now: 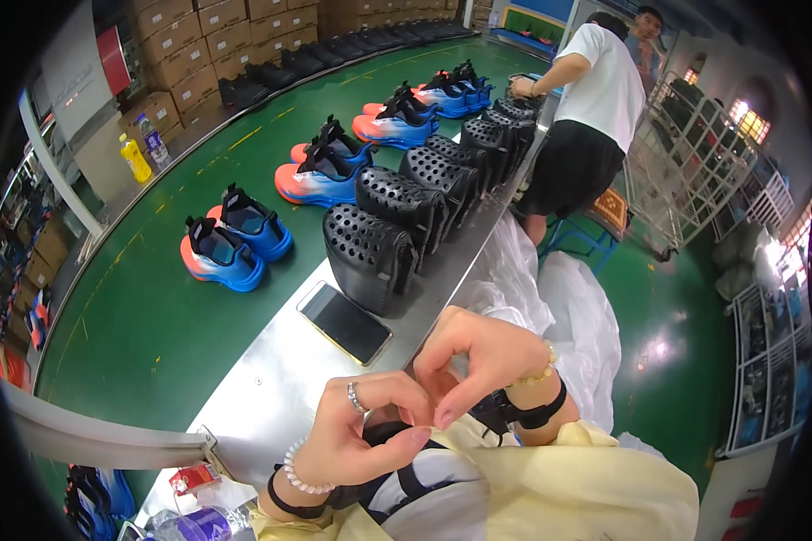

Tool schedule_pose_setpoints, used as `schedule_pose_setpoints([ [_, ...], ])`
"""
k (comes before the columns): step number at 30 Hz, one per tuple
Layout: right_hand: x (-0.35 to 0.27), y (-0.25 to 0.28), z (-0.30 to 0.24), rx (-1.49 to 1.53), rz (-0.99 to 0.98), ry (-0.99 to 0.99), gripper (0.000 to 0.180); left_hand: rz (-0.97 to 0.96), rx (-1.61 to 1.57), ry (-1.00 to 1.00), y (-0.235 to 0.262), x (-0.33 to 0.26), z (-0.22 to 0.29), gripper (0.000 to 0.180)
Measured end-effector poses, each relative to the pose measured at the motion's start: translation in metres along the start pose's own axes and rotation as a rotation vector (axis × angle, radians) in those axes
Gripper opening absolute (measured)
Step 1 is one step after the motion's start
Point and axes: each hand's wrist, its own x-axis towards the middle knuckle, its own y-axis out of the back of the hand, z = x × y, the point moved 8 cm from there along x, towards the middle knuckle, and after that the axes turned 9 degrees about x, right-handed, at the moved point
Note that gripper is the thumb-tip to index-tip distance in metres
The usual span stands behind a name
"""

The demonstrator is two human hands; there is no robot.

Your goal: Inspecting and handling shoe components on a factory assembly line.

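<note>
A single head-worn fisheye camera looks steeply down from above the person's chest, facing forward over a long steel worktable (271,388) that runs from the near left away to the far right. The two hands, left hand (356,433) and right hand (483,361), sit very close beneath the lens in the near centre. Beyond the table the view reaches a green conveyor belt (153,307) on the left and stacked brown cardboard boxes (198,45) far off. Straight edges bow toward the dark circular rim. No second view shares the scene.
</note>
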Motion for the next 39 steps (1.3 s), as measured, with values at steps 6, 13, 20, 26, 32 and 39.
schedule_pose_setpoints([
  [6, -0.001, -0.004, -0.008, -0.098, -0.007, -0.016, 0.028, -0.026, -0.075, 0.025, -0.001, -0.005, 0.001, 0.01],
  [13, -0.007, 0.002, -0.014, -0.178, -0.003, -0.026, 0.026, -0.007, 0.062, -0.031, -0.001, 0.001, 0.007, 0.008],
  [20, -0.012, 0.01, -0.012, -0.203, 0.025, -0.044, 0.025, 0.033, 0.21, -0.02, 0.002, 0.007, 0.005, 0.009],
  [26, -0.013, 0.02, -0.002, -0.249, 0.03, -0.02, 0.02, 0.102, 0.335, -0.071, 0.003, 0.013, -0.005, 0.013],
  [32, -0.01, 0.027, 0.036, 0.116, -0.017, -0.189, 0.031, 0.297, 0.802, -0.463, -0.006, 0.016, 0.016, 0.02],
  [39, -0.012, 0.018, 0.066, 0.409, -0.189, -0.166, 0.031, 0.333, 1.162, -0.668, -0.027, 0.005, 0.02, 0.019],
])
